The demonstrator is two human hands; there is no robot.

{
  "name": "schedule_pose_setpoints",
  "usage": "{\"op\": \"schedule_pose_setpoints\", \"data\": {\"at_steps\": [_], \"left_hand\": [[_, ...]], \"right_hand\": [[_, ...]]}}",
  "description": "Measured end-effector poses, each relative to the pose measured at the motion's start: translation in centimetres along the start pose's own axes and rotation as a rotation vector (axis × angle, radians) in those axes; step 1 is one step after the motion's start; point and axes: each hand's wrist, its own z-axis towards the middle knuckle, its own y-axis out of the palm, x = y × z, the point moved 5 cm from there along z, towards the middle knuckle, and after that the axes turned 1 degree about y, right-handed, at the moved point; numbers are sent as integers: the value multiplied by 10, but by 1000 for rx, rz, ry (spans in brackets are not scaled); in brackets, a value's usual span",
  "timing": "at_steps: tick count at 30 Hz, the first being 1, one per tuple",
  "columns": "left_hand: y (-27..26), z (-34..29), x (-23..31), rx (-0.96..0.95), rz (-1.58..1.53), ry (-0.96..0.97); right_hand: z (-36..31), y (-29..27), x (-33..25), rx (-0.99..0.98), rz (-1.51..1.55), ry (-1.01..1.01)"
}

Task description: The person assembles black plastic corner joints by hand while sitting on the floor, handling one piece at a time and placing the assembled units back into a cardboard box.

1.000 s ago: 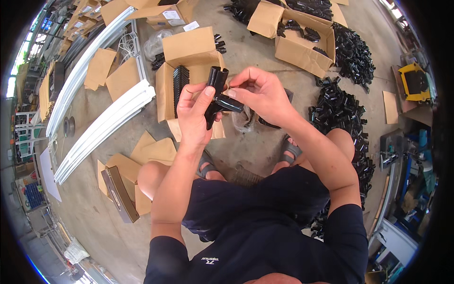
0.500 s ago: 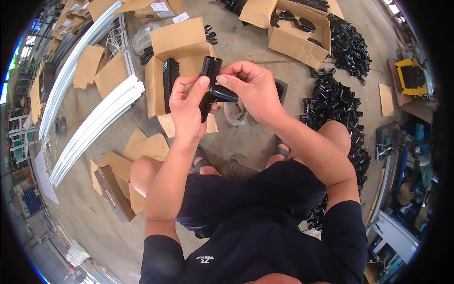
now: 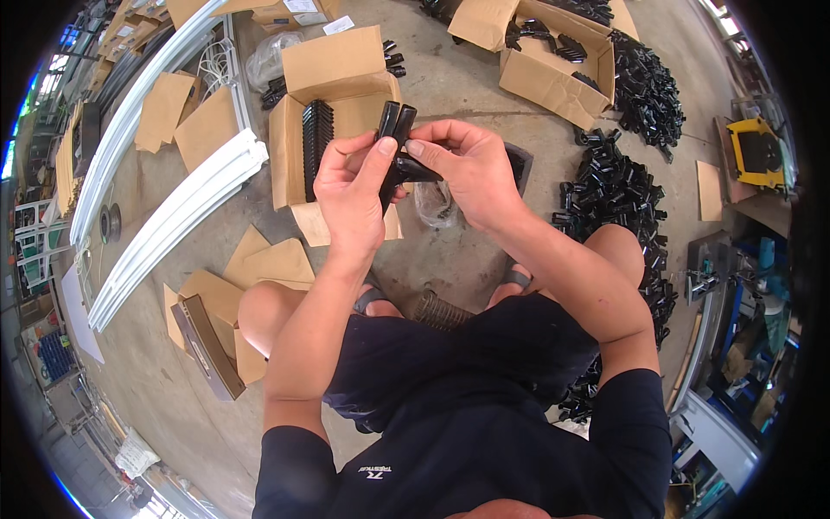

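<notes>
In front of me, my left hand point(image 3: 354, 190) is closed round a glossy black tubular fitting point(image 3: 389, 115), its thumb pressed on the side. A second black tubular fitting point(image 3: 421, 170) lies against it, pinched between the thumb and fingers of my right hand point(image 3: 474, 175). Their upper tube ends stand side by side, almost parallel. Fingers hide where the lower parts meet. Just beyond my left hand is an open cardboard box point(image 3: 335, 65) with a neat row of black fittings point(image 3: 318, 147) along its left side. A clear plastic bag point(image 3: 435, 208) lies below my right hand.
Loose black fittings form a large pile point(image 3: 609, 195) at my right, with another heap point(image 3: 648, 95) beyond. An open carton point(image 3: 558, 97) holds several fittings. White metal profiles point(image 3: 177, 229) and flattened cardboard point(image 3: 272, 264) lie at left. A dark coil point(image 3: 439, 311) sits between my feet.
Both hands have shifted slightly right in the picture, along with the surroundings. The two fittings remain held together, and the right-hand one is turned a little, its side arm now more covered by my fingers.
</notes>
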Motion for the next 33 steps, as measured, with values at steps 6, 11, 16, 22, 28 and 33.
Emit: {"op": "schedule_pose_setpoints", "data": {"at_steps": [6, 11, 16, 22, 28, 33], "left_hand": [[3, -2, -2, 4, 21, 50], [5, -3, -1, -8, 19, 70], [6, -4, -1, -13, 24, 71], [6, -4, -2, 4, 18, 57], [5, -4, -4, -3, 41, 54], [3, -2, -6, -18, 21, 31]], "right_hand": [[-3, -1, 4, 10, 99, 55], [-9, 0, 4, 17, 183, 62], [-12, 1, 5, 11, 205, 50], [-12, 0, 5, 14, 201, 85], [-10, -2, 6, 19, 149, 96], [-12, -3, -7, 35, -260, 25]]}}
